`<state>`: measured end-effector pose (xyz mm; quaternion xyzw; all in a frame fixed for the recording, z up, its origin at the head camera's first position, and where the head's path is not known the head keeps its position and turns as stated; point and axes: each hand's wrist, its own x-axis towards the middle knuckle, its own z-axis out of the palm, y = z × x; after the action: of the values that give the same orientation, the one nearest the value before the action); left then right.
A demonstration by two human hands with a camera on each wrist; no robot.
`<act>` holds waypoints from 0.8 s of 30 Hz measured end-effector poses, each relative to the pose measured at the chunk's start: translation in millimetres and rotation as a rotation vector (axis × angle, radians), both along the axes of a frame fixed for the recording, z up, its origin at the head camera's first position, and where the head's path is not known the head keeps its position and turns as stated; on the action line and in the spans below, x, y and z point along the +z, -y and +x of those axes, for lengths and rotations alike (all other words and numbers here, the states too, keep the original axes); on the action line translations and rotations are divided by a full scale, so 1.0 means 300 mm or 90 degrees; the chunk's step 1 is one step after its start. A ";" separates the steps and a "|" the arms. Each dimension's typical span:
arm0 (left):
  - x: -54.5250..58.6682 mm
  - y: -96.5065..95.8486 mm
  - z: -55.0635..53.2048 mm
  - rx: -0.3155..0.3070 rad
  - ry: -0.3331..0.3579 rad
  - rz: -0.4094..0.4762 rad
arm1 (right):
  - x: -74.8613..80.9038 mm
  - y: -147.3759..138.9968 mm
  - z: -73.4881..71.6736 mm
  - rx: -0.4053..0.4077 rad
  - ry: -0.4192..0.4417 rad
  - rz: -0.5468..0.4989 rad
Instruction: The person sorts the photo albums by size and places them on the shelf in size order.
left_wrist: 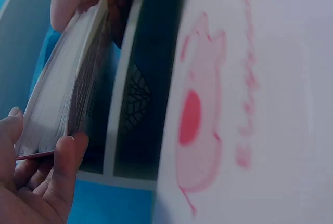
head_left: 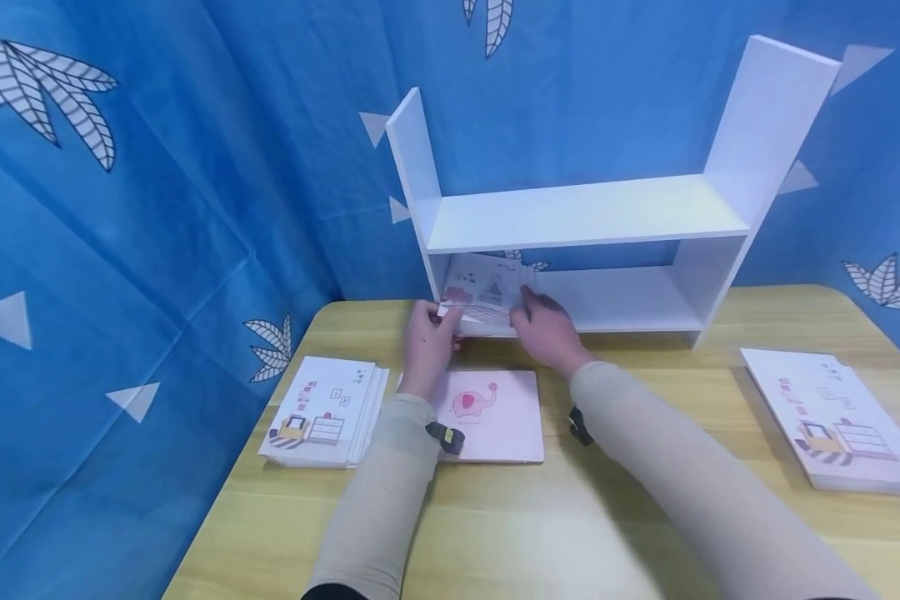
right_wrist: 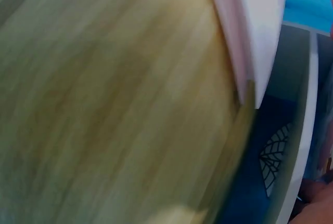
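Observation:
Both hands hold a stack of booklets [head_left: 483, 283] with a pale printed cover, tilted in the left part of the shelf's lower level. My left hand [head_left: 427, 343] grips its near left corner, and in the left wrist view the thumb and fingers lie on either side of the page edges [left_wrist: 57, 99]. At the stack's right side, my right hand [head_left: 547, 332] pinches the edge. Only part of the right hand [right_wrist: 317, 206] shows in the right wrist view. Below the left forearm lies a pink elephant booklet [head_left: 498, 425], partly covered by it.
A white two-level shelf [head_left: 585, 212] stands at the back against a blue patterned curtain [head_left: 195, 167]. Another pile of booklets [head_left: 322, 408] lies at the left edge of the wooden table [head_left: 510, 525], and one more pile [head_left: 840, 421] lies at the right.

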<state>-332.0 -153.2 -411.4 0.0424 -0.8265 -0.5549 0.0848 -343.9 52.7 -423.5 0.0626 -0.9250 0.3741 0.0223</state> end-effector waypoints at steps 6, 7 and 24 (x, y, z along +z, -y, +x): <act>-0.015 0.004 -0.018 -0.002 0.022 -0.051 | -0.014 -0.008 -0.019 0.027 -0.044 0.110; -0.016 0.006 -0.020 -0.005 0.027 -0.053 | -0.013 -0.008 -0.021 0.036 -0.049 0.130; 0.073 0.054 -0.021 -0.052 0.095 -0.352 | 0.016 -0.017 -0.035 0.095 -0.073 0.200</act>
<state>-338.2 -169.3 -389.6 0.0253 -0.9513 -0.3070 0.0099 -354.4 57.8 -418.6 0.1550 -0.9621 0.2211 0.0373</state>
